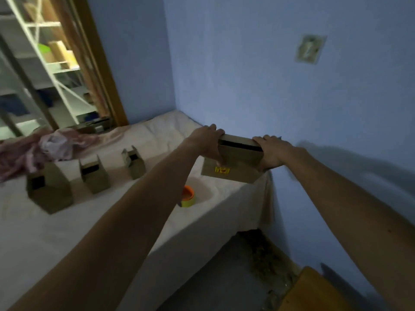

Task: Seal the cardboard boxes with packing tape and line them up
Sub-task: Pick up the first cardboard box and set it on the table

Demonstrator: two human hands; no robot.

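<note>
Both hands clamped on one cardboard box (233, 162) — left hand (207, 142) at its left end, right hand (271, 151) at its right — over the bed's (157, 221) corner, tape roll (188, 196) just beside.

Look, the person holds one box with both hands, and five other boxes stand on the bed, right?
Not five. The head view shows three other boxes standing on the bed: the near box, the middle box and the far box. The left hand and the right hand do hold a fourth box.
</note>
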